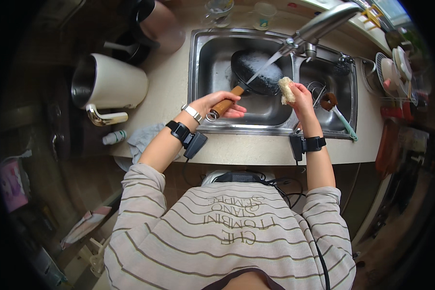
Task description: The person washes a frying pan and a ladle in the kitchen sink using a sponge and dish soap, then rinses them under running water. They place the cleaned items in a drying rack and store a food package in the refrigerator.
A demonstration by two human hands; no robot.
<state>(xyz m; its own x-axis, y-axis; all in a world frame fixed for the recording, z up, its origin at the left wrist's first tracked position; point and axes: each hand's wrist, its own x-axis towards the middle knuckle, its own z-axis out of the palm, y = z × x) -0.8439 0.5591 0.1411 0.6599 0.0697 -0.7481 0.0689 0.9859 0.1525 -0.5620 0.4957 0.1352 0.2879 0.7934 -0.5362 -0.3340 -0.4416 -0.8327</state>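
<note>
My left hand grips the wooden handle of a dark frying pan, thumb over the handle and fingers beneath it. The pan lies tilted in the left basin of a steel double sink. Water runs from the faucet onto the pan near its handle, and white foam or spray covers much of its dark surface. Just right of the pan, above the divider side of the left basin, my right hand pinches a pale, rough scrubbing sponge, possibly loofah.
A teal-handled brush and wire utensils lie in the right basin. Right of the sink stands a dish rack with plates and bowls. A large cream jug, a white bottle and a grey-blue cloth are at left. Cups stand behind the sink.
</note>
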